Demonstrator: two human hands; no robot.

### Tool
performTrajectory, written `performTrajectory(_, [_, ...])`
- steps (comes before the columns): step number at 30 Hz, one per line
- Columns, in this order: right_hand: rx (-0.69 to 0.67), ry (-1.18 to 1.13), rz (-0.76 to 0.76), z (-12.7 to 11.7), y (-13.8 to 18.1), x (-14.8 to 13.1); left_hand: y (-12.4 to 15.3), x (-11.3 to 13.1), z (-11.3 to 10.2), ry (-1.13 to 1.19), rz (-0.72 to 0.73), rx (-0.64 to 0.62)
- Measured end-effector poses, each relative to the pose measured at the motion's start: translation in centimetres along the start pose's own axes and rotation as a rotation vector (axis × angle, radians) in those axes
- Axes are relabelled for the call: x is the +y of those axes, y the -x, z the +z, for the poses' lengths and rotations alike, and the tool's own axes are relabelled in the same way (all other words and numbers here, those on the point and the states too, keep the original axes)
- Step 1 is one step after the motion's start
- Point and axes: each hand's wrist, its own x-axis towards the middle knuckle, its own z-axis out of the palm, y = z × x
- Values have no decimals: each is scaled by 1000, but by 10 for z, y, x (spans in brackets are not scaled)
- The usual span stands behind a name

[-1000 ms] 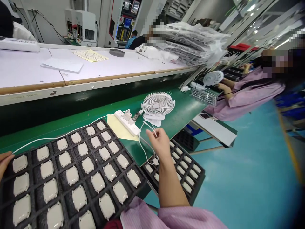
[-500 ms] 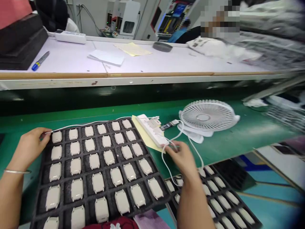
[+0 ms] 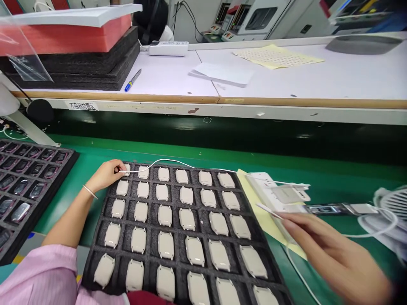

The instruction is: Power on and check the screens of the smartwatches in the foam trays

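A black foam tray (image 3: 149,254) with several beige watch-like housings (image 3: 165,215) lies on the green belt in front of me. My left hand (image 3: 106,173) rests at the tray's far left corner, fingers curled on the corner housing (image 3: 126,170) and the white cable (image 3: 165,162) that runs over it. My right hand (image 3: 321,248), blurred by motion, reaches toward the white power strip (image 3: 270,192) with fingers stretched out; a thin white cable end (image 3: 269,210) sits at its fingertips.
A second black tray (image 3: 28,178) with dark parts lies to the left. A white desk fan (image 3: 392,207) stands at the right edge. The raised white shelf (image 3: 178,76) behind carries stacked foam sheets (image 3: 73,55), a blue pen (image 3: 132,80), papers (image 3: 222,73) and a yellow sheet (image 3: 276,56).
My view has swung left. The left hand has stayed at the tray's far left corner by the cable. The right hand has moved along the power strip and is smeared by motion.
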Motion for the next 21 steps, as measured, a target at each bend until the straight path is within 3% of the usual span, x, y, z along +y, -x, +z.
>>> performTrajectory(3, [-182, -116, -27, 32, -49, -1, -4, 2, 2, -36, 12, -29])
performTrajectory(8, [-203, -152, -37, 54, -99, -3, -9, -2, 1, -153, 76, -65])
performTrajectory(14, [-265, -146, -96, 52, -102, -2, -10, 4, 4, -569, 197, -3])
performTrajectory(19, [-390, -60, -150, 42, -99, 15, -5, 14, 10, -574, 187, -12])
performTrajectory(21, [-365, -18, -196, 43, -95, 17, -2, 14, 10, -489, 155, 6])
